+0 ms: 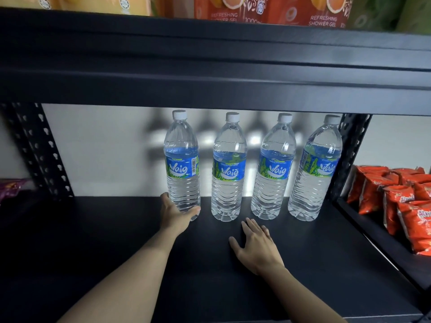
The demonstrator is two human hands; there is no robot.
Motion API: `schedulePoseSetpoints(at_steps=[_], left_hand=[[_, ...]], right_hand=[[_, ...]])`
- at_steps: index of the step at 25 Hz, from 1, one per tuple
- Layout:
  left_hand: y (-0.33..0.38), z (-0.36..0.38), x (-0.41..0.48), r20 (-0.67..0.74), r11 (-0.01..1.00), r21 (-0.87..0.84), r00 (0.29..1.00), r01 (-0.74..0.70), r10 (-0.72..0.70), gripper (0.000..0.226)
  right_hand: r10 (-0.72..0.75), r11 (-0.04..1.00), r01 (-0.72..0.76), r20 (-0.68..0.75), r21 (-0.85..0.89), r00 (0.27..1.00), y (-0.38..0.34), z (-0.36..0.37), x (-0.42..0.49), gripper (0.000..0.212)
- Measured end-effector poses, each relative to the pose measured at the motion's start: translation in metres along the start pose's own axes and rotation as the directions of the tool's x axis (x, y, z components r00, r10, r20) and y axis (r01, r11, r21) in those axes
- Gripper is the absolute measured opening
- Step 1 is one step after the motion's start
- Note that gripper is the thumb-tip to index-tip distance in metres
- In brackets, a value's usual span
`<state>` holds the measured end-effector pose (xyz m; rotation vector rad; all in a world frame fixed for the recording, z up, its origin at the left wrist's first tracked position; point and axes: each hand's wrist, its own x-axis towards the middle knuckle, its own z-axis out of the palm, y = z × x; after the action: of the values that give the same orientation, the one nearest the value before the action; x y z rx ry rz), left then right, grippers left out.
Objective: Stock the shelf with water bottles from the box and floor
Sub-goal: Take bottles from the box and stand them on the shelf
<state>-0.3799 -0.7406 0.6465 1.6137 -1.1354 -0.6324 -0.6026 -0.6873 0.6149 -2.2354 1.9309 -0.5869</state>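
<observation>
Left hand point(178, 212) was curled round base of leftmost water bottle point(182, 164), thumb behind, fingers in front. Right hand point(255, 247) lay flat, open, holding nothing, on black shelf point(105, 241). Tbh best bet: slide bottle back level with other three bottles point(272, 169), label forward, let go gently so it doesn't wobble. Bottles were clear, ribbed, white caps, blue-green labels, upright along back wall.

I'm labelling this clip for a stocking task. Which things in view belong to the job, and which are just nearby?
Belonging to the job: four water bottles, black shelf, left hand on the leftmost bottle, right hand.

Just nearby: red snack packets, shower gel packs, purple packet.
</observation>
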Motion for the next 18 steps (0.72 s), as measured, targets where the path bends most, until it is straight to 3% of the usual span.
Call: schedulePoseSetpoints(at_steps=[13, 18], left_hand=[[0.003, -0.012, 0.012, 0.155, 0.994, 0.098, 0.986, 0.044, -0.059, 0.076], [-0.002, -0.012, 0.007, 0.119, 0.995, 0.096, 0.992, 0.019, -0.03, 0.077]], right_hand=[[0.058, 0.998, -0.058, -0.011, -0.006, 0.998, 0.0, 0.0, 0.0, 0.074], [0.063, 0.998, -0.063, -0.014, -0.007, 0.998, -0.001, 0.0, 0.001, 0.076]])
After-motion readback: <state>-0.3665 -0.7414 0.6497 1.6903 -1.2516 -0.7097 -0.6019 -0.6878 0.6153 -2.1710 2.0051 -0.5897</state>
